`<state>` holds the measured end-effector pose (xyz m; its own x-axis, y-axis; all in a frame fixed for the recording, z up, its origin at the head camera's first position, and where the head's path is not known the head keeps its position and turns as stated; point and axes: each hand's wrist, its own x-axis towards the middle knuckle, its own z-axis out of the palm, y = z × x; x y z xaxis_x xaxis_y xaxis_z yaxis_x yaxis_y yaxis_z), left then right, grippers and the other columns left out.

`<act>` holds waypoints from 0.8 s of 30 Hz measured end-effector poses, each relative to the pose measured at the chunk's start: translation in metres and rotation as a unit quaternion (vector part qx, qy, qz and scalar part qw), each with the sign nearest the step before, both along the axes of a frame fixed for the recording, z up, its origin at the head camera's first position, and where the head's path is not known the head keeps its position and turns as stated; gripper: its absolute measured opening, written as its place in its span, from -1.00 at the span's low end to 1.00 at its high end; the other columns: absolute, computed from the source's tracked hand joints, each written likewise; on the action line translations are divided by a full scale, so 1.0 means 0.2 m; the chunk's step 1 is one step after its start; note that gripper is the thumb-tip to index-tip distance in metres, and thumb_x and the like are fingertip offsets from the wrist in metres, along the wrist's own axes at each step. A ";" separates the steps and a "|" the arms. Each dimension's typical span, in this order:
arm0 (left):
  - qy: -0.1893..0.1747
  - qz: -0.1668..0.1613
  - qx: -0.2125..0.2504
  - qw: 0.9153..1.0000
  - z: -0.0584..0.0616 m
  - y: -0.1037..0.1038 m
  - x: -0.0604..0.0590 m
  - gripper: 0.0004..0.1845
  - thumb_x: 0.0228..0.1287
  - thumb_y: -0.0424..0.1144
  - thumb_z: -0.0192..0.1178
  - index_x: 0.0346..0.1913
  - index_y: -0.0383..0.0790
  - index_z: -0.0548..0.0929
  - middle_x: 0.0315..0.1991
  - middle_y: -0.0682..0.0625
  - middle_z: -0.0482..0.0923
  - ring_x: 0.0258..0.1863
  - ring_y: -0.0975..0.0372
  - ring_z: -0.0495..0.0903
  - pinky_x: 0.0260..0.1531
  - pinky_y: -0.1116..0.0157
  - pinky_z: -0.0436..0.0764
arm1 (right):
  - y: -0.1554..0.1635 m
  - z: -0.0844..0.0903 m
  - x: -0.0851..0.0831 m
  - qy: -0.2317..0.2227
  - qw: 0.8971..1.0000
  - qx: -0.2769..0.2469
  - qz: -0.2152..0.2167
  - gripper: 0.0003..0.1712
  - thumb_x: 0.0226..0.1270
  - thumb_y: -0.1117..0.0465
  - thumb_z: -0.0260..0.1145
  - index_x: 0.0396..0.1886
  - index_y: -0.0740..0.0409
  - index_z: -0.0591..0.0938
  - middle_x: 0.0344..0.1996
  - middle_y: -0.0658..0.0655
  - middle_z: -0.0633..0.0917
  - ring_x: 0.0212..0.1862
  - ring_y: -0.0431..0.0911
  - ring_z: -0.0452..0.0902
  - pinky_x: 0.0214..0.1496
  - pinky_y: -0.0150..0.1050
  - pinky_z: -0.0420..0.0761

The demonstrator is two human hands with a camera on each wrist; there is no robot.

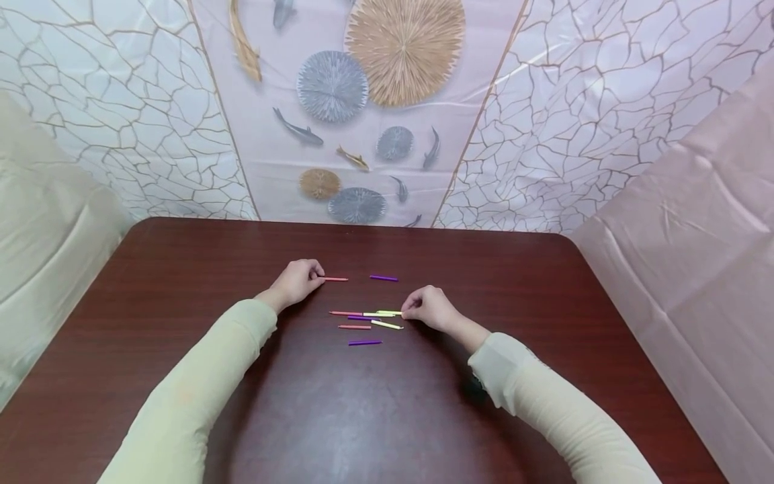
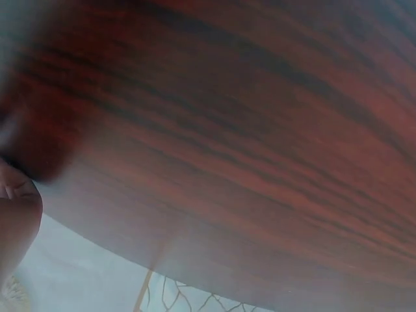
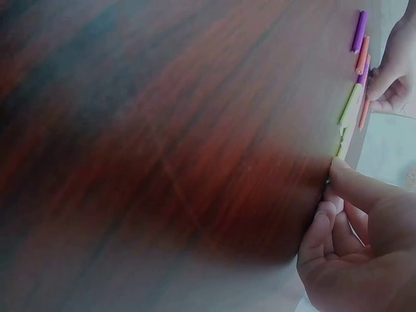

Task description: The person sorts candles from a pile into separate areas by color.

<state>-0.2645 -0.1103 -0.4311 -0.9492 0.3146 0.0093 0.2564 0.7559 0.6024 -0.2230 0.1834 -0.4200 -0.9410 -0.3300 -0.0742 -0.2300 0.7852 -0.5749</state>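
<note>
In the head view my left hand (image 1: 297, 279) pinches one end of an orange pen-like stick (image 1: 337, 279), whose other end points right. My right hand (image 1: 431, 307) pinches the right end of a yellow-green pen-like stick (image 1: 390, 312) at the edge of a loose cluster. Within that cluster lie an orange stick (image 1: 346, 313), a purple stick (image 1: 361, 318), another orange stick (image 1: 354, 327) and a pale yellow stick (image 1: 387, 325). The right wrist view shows the right hand (image 3: 357, 234) with thumb and fingers together at a stick's end. Only part of the left hand (image 2: 16, 208) appears in its wrist view.
A purple stick (image 1: 383, 277) lies behind the cluster, and another purple stick (image 1: 365, 343) lies in front of it. All rest on a dark reddish-brown table (image 1: 338, 417). A patterned cloth (image 1: 375, 154) hangs behind the table's far edge, with pale draped cloth on both sides.
</note>
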 end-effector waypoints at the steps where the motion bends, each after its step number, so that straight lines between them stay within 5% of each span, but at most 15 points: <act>1: -0.005 0.002 0.005 1.000 0.00 0.00 0.01 -0.86 0.25 -0.31 0.17 -0.21 -0.33 0.58 -0.41 -0.12 0.53 -0.39 0.16 0.48 -0.24 0.23 0.49 | 0.00 0.00 0.00 -0.002 1.000 0.001 -0.001 -0.94 0.01 0.26 0.45 -0.52 0.16 0.73 -0.57 0.03 0.72 -0.49 -0.30 0.44 -0.32 -0.39 0.47; 9: 0.036 0.021 0.081 0.996 0.05 -0.03 0.06 -0.81 0.23 -0.30 0.19 -0.17 -0.35 0.59 -0.34 -0.15 0.60 -0.34 0.12 0.52 -0.22 0.22 0.51 | -0.01 0.00 0.01 -0.008 1.000 0.004 -0.004 -0.94 0.01 0.25 0.45 -0.51 0.15 0.73 -0.57 0.03 0.72 -0.49 -0.29 0.43 -0.33 -0.39 0.46; 14: 0.044 0.001 0.134 0.990 0.11 -0.02 0.12 -0.79 0.17 -0.29 0.26 -0.19 -0.36 0.62 -0.37 -0.13 0.61 -0.37 0.16 0.52 -0.28 0.30 0.49 | 0.00 0.00 0.01 -0.004 1.000 0.001 -0.001 -0.95 0.01 0.25 0.44 -0.52 0.14 0.73 -0.57 0.02 0.72 -0.49 -0.29 0.44 -0.33 -0.39 0.46; 24: 0.007 -0.038 0.143 0.989 0.09 0.05 0.23 -0.82 0.13 -0.27 0.30 -0.24 -0.30 0.64 -0.40 -0.06 0.60 -0.41 0.25 0.48 -0.33 0.37 0.46 | 0.00 -0.01 0.00 -0.003 1.000 -0.003 0.003 -0.94 0.02 0.26 0.43 -0.50 0.16 0.73 -0.56 0.04 0.72 -0.48 -0.28 0.43 -0.33 -0.39 0.45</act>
